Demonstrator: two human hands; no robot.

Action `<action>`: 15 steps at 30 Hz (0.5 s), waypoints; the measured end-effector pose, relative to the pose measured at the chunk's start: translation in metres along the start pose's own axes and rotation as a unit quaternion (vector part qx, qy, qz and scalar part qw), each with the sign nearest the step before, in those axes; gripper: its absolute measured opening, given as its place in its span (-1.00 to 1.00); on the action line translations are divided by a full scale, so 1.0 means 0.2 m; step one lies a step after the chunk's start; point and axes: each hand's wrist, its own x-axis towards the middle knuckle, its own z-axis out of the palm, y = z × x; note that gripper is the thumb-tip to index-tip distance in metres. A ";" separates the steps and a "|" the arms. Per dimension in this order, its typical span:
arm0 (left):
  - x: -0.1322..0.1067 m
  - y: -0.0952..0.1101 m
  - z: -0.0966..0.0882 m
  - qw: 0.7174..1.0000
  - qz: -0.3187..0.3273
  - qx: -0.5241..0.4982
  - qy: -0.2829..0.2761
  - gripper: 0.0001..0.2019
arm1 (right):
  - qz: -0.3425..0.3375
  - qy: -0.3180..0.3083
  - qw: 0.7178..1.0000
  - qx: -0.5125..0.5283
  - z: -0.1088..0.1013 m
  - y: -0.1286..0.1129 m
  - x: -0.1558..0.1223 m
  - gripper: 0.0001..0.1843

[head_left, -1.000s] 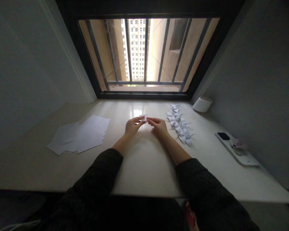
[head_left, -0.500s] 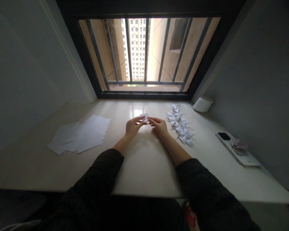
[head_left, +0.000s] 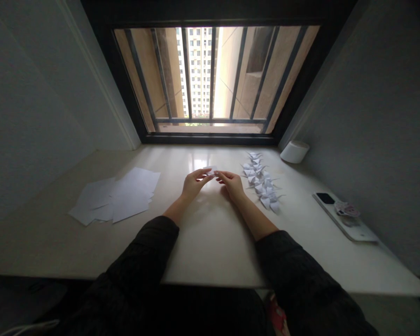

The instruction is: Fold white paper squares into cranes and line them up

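Note:
Both of my hands hold a small folded piece of white paper (head_left: 210, 171) between their fingertips, above the middle of the pale stone counter (head_left: 210, 242). My left hand (head_left: 194, 183) pinches its left side, and my right hand (head_left: 231, 183) pinches its right side. Just right of my right hand lies a cluster of several white origami cranes (head_left: 261, 182). Loose white paper sheets (head_left: 116, 196) lie fanned out to the left of my left hand. The paper's folds are partly hidden by my fingers.
A barred window (head_left: 210, 79) stands behind the counter's far edge, with walls on both sides. A white cylindrical roll (head_left: 294, 152) stands at the back right. A black phone (head_left: 325, 198) and a small patterned item lie on a white tray (head_left: 350, 225) at the right.
The small paper between my fingertips looks slightly narrower and flatter. My hands have barely moved.

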 end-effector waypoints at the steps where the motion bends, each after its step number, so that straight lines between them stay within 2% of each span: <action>1: 0.00 0.00 0.00 1.000 -0.002 -0.001 -0.008 -0.63 | 0.002 0.003 1.000 0.000 0.00 0.00 0.00 -0.65; 8: 0.00 0.01 0.00 0.998 -0.020 -0.048 -0.023 -0.66 | 0.001 0.007 1.000 0.007 0.00 0.00 0.01 -0.65; 12: 0.00 0.00 -0.01 0.995 -0.061 -0.081 0.007 -0.66 | -0.014 -0.007 1.000 -0.015 0.01 -0.02 -0.01 -0.63; 15: 0.01 -0.01 -0.01 0.993 -0.066 -0.087 0.036 -0.67 | -0.027 -0.028 0.999 -0.028 0.02 -0.04 -0.03 -0.63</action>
